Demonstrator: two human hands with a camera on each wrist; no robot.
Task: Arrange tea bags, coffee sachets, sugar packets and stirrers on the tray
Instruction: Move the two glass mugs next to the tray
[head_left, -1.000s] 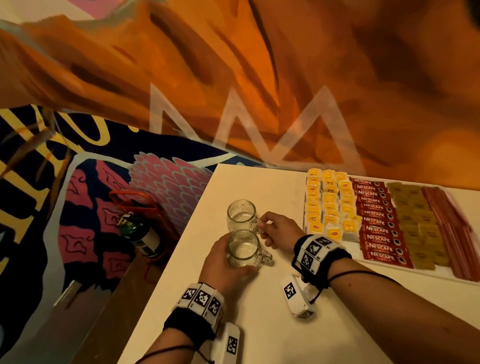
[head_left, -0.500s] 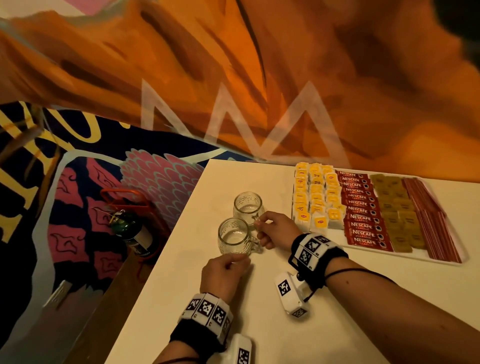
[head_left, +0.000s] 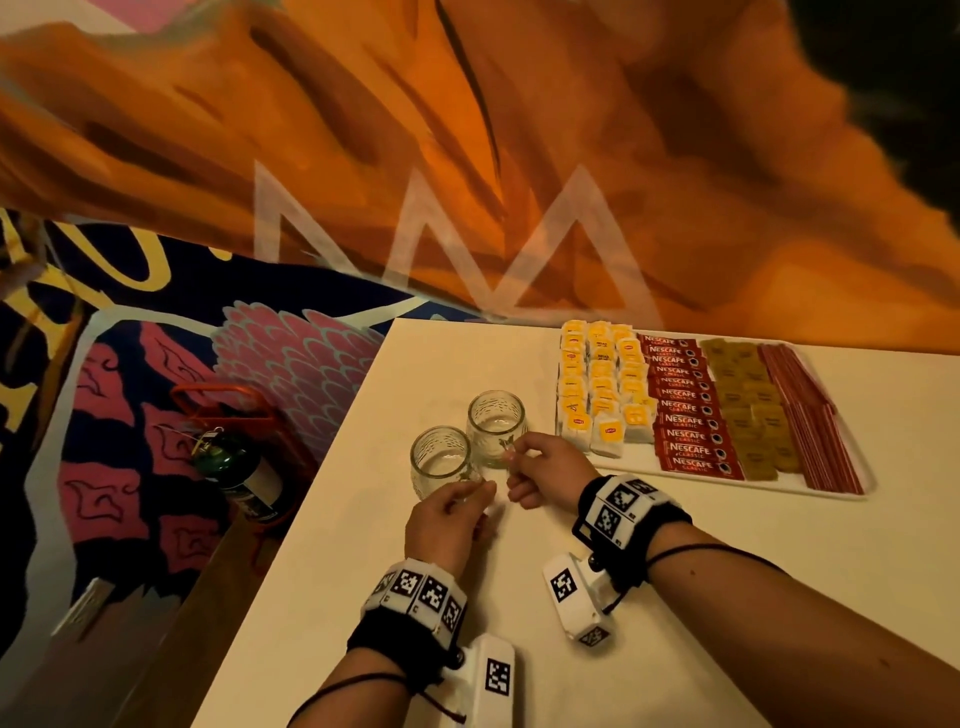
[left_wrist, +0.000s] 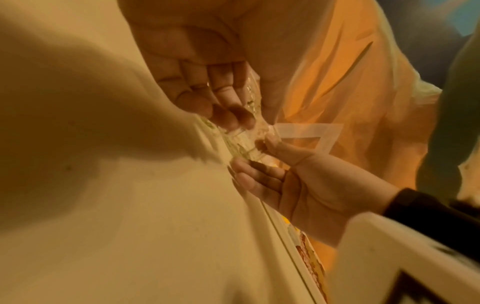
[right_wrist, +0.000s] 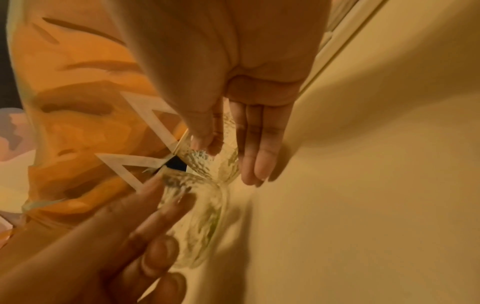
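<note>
My left hand (head_left: 447, 525) sits at the near side of the nearer glass mug (head_left: 440, 461), fingertips touching its handle side; whether they truly pinch it I cannot tell. My right hand (head_left: 545, 470) is at the farther glass mug (head_left: 494, 428), thumb and forefinger closed on its handle, the other fingers straight. The two mugs stand upright, just beside each other on the worktop (head_left: 675, 597).

The tray (head_left: 862, 491) lies to the right and a little far of both hands, its long axis running left to right, so my right hand is the nearer one to it. On it run rows of tea bags (head_left: 602, 384), coffee sachets (head_left: 685, 410), sugar packets (head_left: 748, 405) and stirrers (head_left: 810, 415).

Half a second ago my left hand hung back from the near mug; now it is up against it. A second ago it wrapped that mug.
</note>
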